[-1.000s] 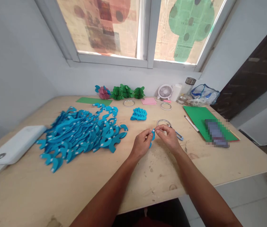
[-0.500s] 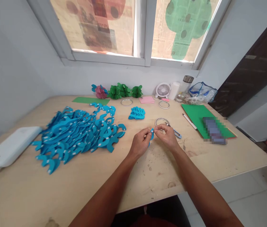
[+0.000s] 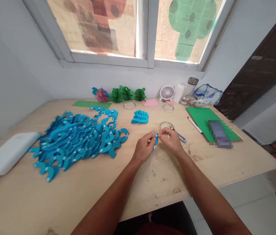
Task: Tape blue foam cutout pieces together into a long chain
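Over the middle of the wooden table, my left hand [image 3: 145,147] pinches a small blue paper piece [image 3: 156,139] that hangs below its fingertips. My right hand [image 3: 171,139] is closed at the top edge of the same piece, thumb and finger pressed together; whether it grips the paper or something tiny on it is too small to tell. A large heap of blue paper cutouts [image 3: 76,140] with small white patches lies to the left. Beyond my hands sits a small stack of blue cutouts [image 3: 140,117]. A tape roll [image 3: 166,126] lies just behind my right hand.
A blue cutter [image 3: 182,138] lies right of my right hand. Farther right are a white pen [image 3: 194,125], green sheets [image 3: 199,114] and a blurred phone [image 3: 220,133]. A white device [image 3: 10,151] lies far left. Green paper shapes [image 3: 125,93], a fan [image 3: 167,93] and a bottle [image 3: 189,89] line the wall.
The view has shifted slightly, so the table items appear a little farther left. Both hands stay together at the blue piece, with hardly any movement.
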Motion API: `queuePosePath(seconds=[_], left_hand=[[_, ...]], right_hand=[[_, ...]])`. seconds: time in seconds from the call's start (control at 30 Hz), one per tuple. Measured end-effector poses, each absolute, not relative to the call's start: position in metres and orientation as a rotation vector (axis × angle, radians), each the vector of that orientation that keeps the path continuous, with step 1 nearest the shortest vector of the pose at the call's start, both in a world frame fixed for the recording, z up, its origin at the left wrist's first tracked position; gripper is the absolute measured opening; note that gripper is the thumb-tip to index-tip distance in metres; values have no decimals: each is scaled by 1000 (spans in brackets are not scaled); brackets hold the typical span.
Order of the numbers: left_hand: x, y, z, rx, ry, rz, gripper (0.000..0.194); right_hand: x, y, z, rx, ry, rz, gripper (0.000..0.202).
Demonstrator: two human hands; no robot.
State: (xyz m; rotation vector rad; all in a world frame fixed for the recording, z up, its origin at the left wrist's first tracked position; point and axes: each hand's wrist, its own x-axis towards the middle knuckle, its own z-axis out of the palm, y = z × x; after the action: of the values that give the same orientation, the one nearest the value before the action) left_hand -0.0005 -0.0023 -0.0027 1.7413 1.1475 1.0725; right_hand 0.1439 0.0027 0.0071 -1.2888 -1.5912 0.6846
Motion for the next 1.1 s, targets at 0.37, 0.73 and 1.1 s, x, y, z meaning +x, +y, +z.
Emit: queuePosePath(seconds=[0.37,0.73,1.1], left_hand=[[0,-4,3,1709,1136,1078,19],[-1,-4,3,1706,1118,1063,19],[0,-4,3,1711,1093,1084,20]], right_hand=[[143,2,8,-1319,-1609,629,9],[143,2,7,-1337,-1608,629,8],[141,0,9,-1338,-1639,605,7]])
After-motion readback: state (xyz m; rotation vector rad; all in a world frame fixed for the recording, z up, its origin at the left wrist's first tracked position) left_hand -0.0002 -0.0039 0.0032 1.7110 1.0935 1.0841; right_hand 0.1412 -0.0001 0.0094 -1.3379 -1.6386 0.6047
